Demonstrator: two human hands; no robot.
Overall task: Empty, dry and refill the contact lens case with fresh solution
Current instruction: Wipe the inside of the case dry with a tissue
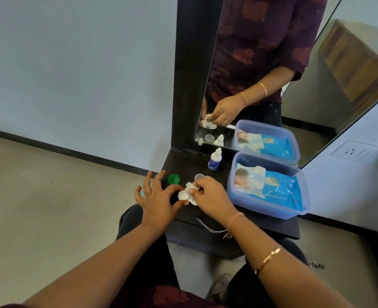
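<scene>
The white contact lens case (183, 195) lies on the black dresser shelf (246, 215), partly under my hands. My left hand (159, 196) steadies it with thumb and forefinger, the other fingers spread. My right hand (210, 196) pinches a crumpled white tissue (190, 186) and presses it onto the case. A green cap (174, 179) and a clear cap (199, 176) lie open side up just behind the case. The small white solution bottle (215, 159) with a blue label stands upright further back, its cap on.
A clear plastic box (267, 210) holding a blue pack of wipes fills the shelf's right side. A mirror (294, 74) in a black frame rises behind. A metal drawer handle (208, 227) sits under the front edge. My knees are below the shelf.
</scene>
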